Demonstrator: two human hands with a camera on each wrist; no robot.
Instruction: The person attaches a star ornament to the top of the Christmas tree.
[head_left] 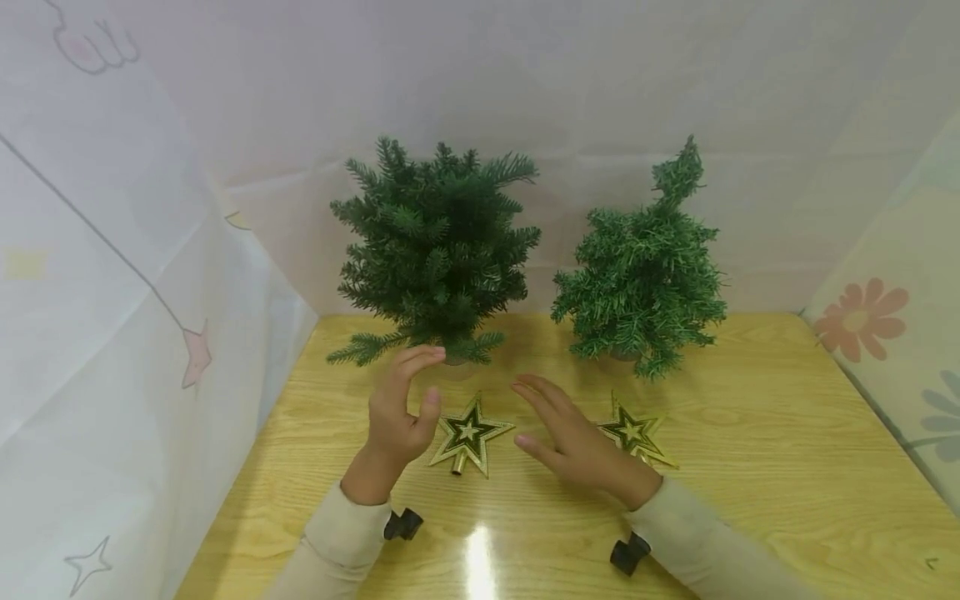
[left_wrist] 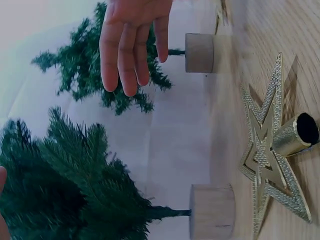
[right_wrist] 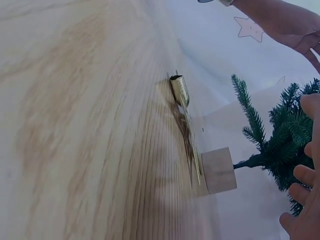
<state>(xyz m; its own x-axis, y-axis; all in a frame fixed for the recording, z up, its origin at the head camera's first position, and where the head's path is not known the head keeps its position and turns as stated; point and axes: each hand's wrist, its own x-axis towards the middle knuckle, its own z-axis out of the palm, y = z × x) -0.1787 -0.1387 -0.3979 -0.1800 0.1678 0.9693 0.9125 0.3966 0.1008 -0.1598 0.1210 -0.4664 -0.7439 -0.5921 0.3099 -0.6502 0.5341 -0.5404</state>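
Note:
Two gold stars with tube sockets lie flat on the table. One star [head_left: 469, 432] lies between my hands; the other star [head_left: 637, 433] is partly hidden behind my right forearm. My left hand [head_left: 399, 412] is raised beside the first star, fingers bent gently and thumb apart, holding nothing. Opposite it, my right hand [head_left: 581, 446] hovers palm inward with its fingers extended and nothing in them. Behind the hands stand a dark green, bushy little Christmas tree [head_left: 438, 250] and a lighter green one [head_left: 645, 279] with a bent tip. Their round wooden bases [left_wrist: 212, 212] show in the left wrist view.
The wooden table [head_left: 787, 467] reaches back to a pale cloth backdrop [head_left: 600, 83]. Printed cloth [head_left: 97, 333] hangs along the left side, and more, with flowers, along the right. Black wrist cameras [head_left: 628, 553] sit at both cuffs.

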